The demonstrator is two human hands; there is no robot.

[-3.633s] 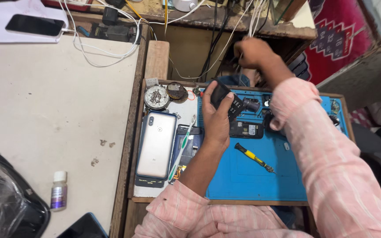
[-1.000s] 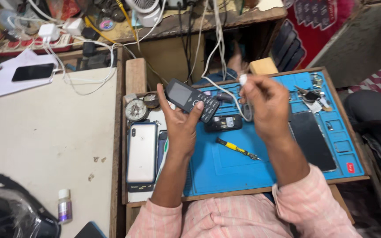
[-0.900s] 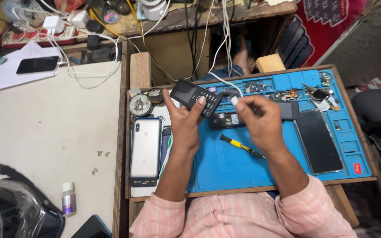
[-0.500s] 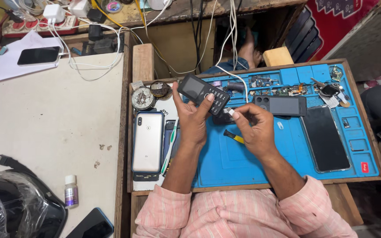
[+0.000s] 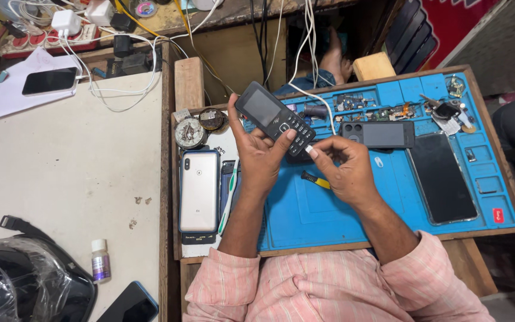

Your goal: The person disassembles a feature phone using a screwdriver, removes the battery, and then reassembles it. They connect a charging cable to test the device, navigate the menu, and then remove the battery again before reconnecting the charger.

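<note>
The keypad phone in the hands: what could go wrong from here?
The left hand holds the keypad phone in the air by its lower end only, so it might slip. The right hand pinches a white cable plug at its bottom edge; pushed at an angle, it might damage the port.

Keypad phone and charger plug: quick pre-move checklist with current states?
1. Left hand grips the black keypad phone firmly: ok.
2. Right hand pinches the white cable plug at the phone's lower end: ok.
3. Plug seated in the port: cannot tell, fingers hide it.
4. White cable runs free above the blue mat: ok.
5. Phone screen dark: ok.
6. Yellow-handled screwdriver lies under the right hand, close to it: not ok.
</note>
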